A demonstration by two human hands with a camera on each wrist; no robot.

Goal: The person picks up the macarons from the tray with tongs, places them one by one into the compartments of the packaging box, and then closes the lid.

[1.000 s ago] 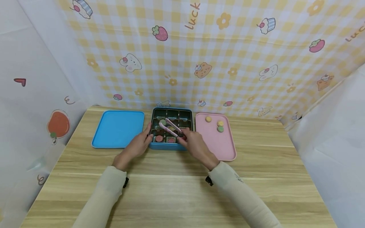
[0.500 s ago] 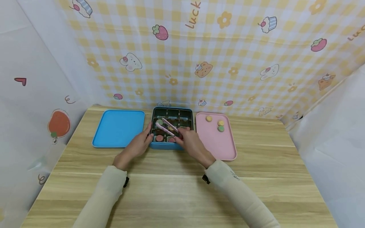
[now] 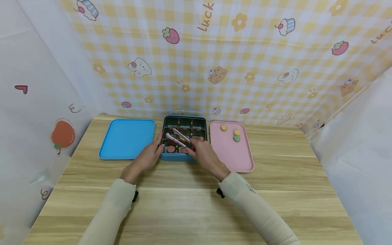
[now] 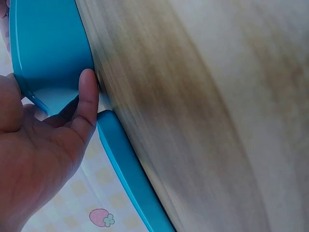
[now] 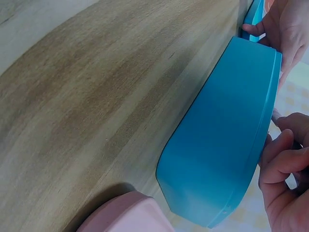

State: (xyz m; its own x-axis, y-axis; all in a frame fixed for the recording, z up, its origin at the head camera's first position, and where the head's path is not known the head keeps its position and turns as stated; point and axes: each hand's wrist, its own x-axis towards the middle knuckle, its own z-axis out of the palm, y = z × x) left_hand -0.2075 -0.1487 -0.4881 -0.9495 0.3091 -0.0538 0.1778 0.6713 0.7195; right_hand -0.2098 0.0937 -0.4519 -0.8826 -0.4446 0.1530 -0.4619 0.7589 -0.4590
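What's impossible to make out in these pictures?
- Head view: the grip end of the pink tongs, behind the right hand.
- Right wrist view: the inside of the blue box, hidden by its wall.
- Left wrist view: the rest of the blue tray, cut by the lower edge.

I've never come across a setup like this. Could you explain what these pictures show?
There is no machine: a person in cream sleeves works with two bare hands at a wooden table. A camera on the head takes the wide picture, looking down; one on each wrist takes the close-ups. On the table are a blue tray at left, a blue box with compartments in the middle, and a pink tray at right carrying two yellow rounds and a green round. A reddish round sits in the box's near-left compartment. The left hand rests its fingers against the box's side. The right hand holds pink tongs over the box, tips apart.
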